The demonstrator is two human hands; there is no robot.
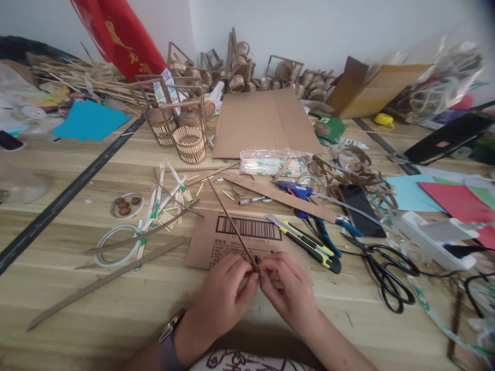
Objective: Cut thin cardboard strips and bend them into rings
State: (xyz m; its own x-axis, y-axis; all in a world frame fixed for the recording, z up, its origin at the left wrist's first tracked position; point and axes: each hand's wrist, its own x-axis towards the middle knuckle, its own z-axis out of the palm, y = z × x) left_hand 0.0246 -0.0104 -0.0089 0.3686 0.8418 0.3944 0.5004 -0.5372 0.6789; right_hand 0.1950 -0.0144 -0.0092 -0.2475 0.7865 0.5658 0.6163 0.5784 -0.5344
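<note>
Both hands meet low in the middle of the head view, over a printed cardboard piece (204, 242) with a barcode. A thin brown cardboard strip (234, 226) runs up and leftward from the fingertips. My left hand (226, 288) pinches its near end, thumb and forefinger closed. Against it, my right hand (288, 286) is pinched on the same end; the fingers hide exactly how the strip is bent there. Just right of the hands lies a yellow and black utility knife (309, 245). Longer brown strips (112, 281) rest on the table to the left.
Small woven baskets (189, 144) stand behind loose sticks (176, 208) and tape rolls (118, 247). A blue glue gun (294, 189), black scissors (386, 273) and a phone (359, 211) lie rightward. A large cardboard sheet (265, 123) and an open box (379, 87) are at the back.
</note>
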